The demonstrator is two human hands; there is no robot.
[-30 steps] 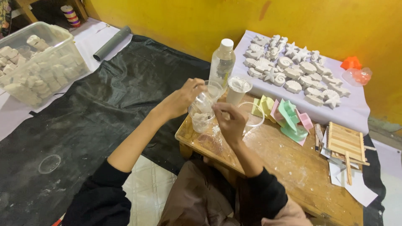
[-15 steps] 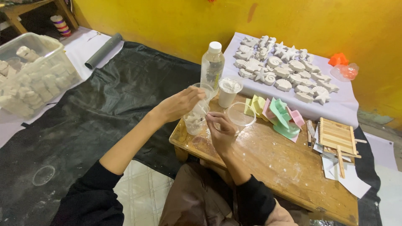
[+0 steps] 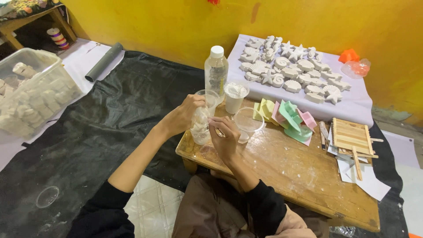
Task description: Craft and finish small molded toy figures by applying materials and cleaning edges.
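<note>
Over the near-left corner of a low wooden table (image 3: 282, 176), the left hand (image 3: 183, 118) grips a tilted clear plastic cup (image 3: 202, 118) while the right hand (image 3: 224, 136) pinches a thin stick (image 3: 217, 131), seemingly stirring white paste; steadiness matters next.

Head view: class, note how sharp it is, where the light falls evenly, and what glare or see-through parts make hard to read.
Head view: sharp overall, evenly lit, with soft shadows; the clear cup in the left hand is see-through, so its contents look murky; whatever the right hand holds is too small to tell; the bottle shows faint glare.
</note>
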